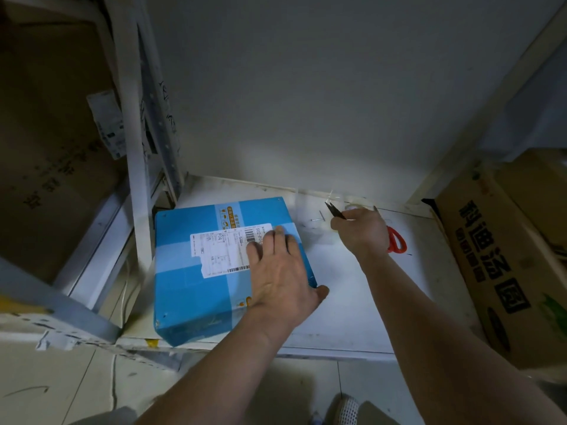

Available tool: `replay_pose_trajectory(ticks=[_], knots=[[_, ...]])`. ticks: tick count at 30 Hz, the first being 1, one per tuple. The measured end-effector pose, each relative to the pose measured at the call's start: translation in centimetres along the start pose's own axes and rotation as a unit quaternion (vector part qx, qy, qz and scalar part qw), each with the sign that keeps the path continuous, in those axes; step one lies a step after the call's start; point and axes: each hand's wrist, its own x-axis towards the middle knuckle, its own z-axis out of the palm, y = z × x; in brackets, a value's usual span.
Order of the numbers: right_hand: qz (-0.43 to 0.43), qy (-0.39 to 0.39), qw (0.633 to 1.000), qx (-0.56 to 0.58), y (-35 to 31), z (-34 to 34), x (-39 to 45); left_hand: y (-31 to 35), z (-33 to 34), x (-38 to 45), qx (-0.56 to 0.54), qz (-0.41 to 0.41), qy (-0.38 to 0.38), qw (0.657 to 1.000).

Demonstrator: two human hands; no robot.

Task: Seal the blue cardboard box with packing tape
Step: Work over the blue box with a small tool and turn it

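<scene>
The blue box (211, 271) lies flat on the white shelf (368, 286), tape across its top. The left hand (282, 271) presses it with straight fingers. The right hand (359, 231) grips red scissors (395, 240) (blades open). It should cut near the box's edge, then rub the tape flat.

The box (196, 271) is bright blue, crossed by paler, glossy bands of tape. Its label (228, 250) is white with black print and barcodes, and a strip along the top carries small orange and yellow marks. The scissors (395, 240) have red handles and dark blades. The shelf (368, 302) is white. The carton (506, 265) is brown with black characters and a green patch.
</scene>
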Motion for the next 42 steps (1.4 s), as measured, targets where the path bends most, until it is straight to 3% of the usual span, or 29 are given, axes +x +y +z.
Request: replay_pose_trajectory(ticks=[5, 9, 11, 22, 31, 34, 38, 42], knots=[[0.021, -0.012, 0.989, 0.144, -0.6, 1.0, -2.0, -0.4, 0.0, -0.8, -0.003, 0.025, -0.001, 1.000], [0.070, -0.048, 0.946, 0.314, -1.3, 0.7, -4.2, -1.4, 0.0, -3.0, -0.024, 0.069, -0.007, 0.997], [0.078, -0.066, 0.933, 0.346, -1.5, 0.7, -5.3, -2.0, 0.0, -4.3, -0.028, 0.092, -0.013, 0.995], [0.097, -0.078, 0.946, 0.300, -1.0, -0.5, -9.7, -5.9, -1.2, -8.5, -0.071, 0.150, -0.036, 0.985], [0.122, -0.119, 0.935, 0.312, -0.2, -1.7, -14.3, -7.6, -1.3, -8.9, -0.060, 0.130, 0.025, 0.989], [0.109, -0.085, 0.953, 0.269, 1.0, -2.4, -15.0, -6.9, -1.2, -8.8, -0.047, 0.116, 0.031, 0.992], [0.044, -0.077, 0.994, 0.067, 2.3, -3.7, -15.8, -5.1, -0.4, -8.6, -0.043, 0.119, 0.011, 0.992], [-0.043, -0.059, 0.992, -0.104, 2.3, -3.5, -16.7, -4.1, 0.4, -8.6, -0.021, 0.127, -0.029, 0.991]])
